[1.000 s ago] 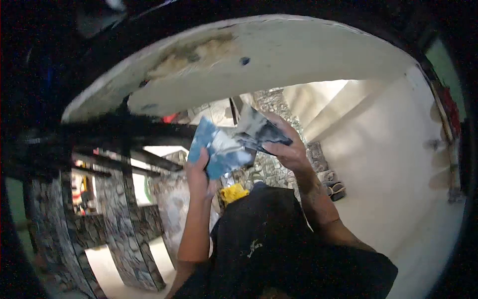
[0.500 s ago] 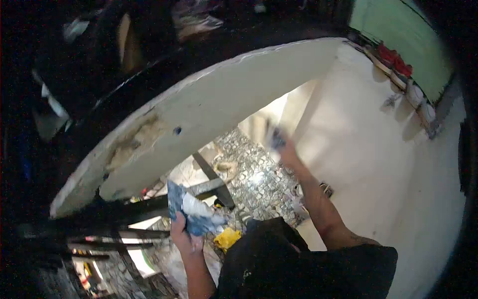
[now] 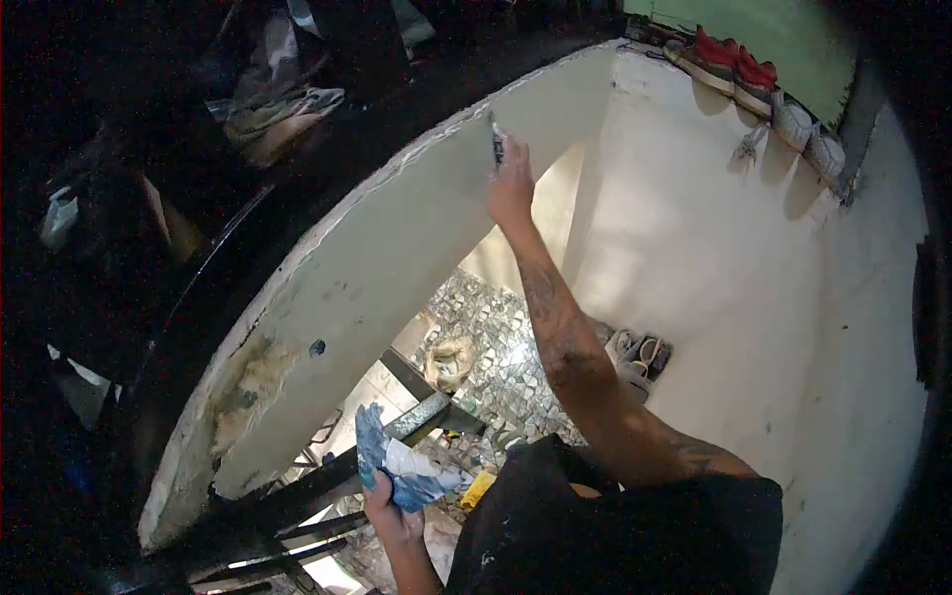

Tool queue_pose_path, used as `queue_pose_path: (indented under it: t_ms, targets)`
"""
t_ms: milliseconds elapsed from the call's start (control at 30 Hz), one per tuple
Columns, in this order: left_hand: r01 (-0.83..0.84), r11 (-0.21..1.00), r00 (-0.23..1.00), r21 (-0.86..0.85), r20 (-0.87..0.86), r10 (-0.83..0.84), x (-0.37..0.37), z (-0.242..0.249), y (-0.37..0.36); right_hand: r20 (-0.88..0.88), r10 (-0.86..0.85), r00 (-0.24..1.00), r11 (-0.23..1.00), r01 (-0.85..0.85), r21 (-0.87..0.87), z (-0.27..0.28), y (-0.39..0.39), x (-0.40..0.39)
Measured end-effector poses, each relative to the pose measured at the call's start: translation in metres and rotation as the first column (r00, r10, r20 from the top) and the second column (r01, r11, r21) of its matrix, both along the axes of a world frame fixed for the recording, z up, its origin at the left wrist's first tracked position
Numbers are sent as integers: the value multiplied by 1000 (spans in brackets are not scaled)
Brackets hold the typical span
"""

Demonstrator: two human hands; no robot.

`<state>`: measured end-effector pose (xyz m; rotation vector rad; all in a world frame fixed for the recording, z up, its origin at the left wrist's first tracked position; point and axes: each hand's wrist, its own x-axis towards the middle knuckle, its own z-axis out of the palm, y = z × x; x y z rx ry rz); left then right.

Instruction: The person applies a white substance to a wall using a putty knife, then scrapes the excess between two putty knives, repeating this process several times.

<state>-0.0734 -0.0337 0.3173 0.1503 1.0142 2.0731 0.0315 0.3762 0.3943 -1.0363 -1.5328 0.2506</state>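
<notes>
Reaching farther than before, right hand (image 3: 511,183) bringing scraper (image 3: 498,149), fingers pinching it, to curved wall (image 3: 397,228), apparently making contact there; left hand (image 3: 391,518) holding paste-smeared blue board (image 3: 402,486) near left, thumb gripping edge.

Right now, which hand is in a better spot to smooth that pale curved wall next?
Probably the right hand: it's raised by the pale curved wall, gripping a small tool. The left hand is lower, farther from that spot, holding a blue sheet smeared white.
</notes>
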Motion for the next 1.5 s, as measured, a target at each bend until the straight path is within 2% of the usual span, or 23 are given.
queue_pose_path:
  t_ms: [33, 133, 200, 367, 533, 633, 733, 833, 967, 1067, 1133, 1200, 1233, 1267, 1300, 1333, 1367, 1400, 1433, 1467, 1500]
  targets:
    - [10, 999, 1000, -39, -9, -11, -3, -3, -2, 55, -60, 997, 997, 57, 50, -12, 4, -8]
    - [78, 996, 997, -53, -6, -78, -17, -25, -12, 54, 21, 998, 1000, -21, -7, -5, -24, -18]
    - [107, 994, 994, -33, 39, -106, -21, -32, -15, 27, -11, 1000, 998, 9, 55, -5, -39, -27]
    - [115, 992, 992, -49, 48, -113, -17, -22, -12, 23, 70, 997, 996, -71, 51, 16, -76, -30]
    - [85, 992, 996, -91, 46, -81, -20, -27, -18, 52, 119, 992, 985, -125, 122, 20, -101, -43]
    - [136, 988, 989, -68, 63, -132, -21, -27, -24, 68, 158, 985, 976, -166, 142, 22, -121, -51]
    - [117, 990, 992, -77, 62, -112, -18, -29, -29, 72, 184, 980, 967, -194, 165, 21, -138, -60]
    - [101, 995, 986, 3, 132, -101, -15, -35, -35, 80, 215, 973, 962, -225, 155, 21, -155, -70]
    - [23, 999, 988, 26, 153, -27, -1, -30, -41, 68, 267, 961, 943, -275, 187, 24, -181, -85]
    - [5, 999, 990, 52, 144, -13, 5, -34, -54, 74, 348, 935, 925, -355, 134, 27, -211, -96]
    - [-4, 996, 994, 87, 106, -5, 12, -24, -56, 80, 427, 901, 879, -434, 196, 26, -231, -98]
    - [-63, 996, 995, 69, 77, 58, 15, -17, -59, 111, 545, 831, 808, -555, 195, 24, -252, -102]
    - [-109, 993, 992, 53, 61, 106, 13, -15, -63, 103, 699, 708, 698, -706, 119, 15, -259, -100]
    - [-189, 980, 981, 67, 55, 185, 10, -16, -67, -3, 831, 556, 556, -831, 24, 1, -265, -96]
    - [-231, 973, 972, -6, 46, 231, 1, -22, -72, -126, 919, 374, 369, -927, -62, -14, -273, -87]
    - [-221, 975, 975, -24, 14, 221, -13, -41, -82, -340, 930, 140, 106, -988, -116, -20, -279, -68]
    - [-308, 950, 951, -41, -15, 308, -6, -17, -78, -474, 879, 50, -52, -978, -201, -22, -285, -50]
    - [-313, 950, 949, -13, -26, 313, -8, -12, -81, -468, 884, -6, -92, -983, -161, -29, -291, -40]
    - [-338, 941, 941, -4, -37, 338, -8, -11, -82, -620, 783, -53, -204, -963, -175, -37, -302, -29]
    - [-366, 930, 927, 23, -80, 366, -10, -14, -83, -640, 767, -49, -258, -936, -238, -44, -308, -21]
    - [-374, 927, 927, 5, -36, 374, -10, -12, -84, -594, 801, -70, -268, -930, -252, -54, -316, -18]
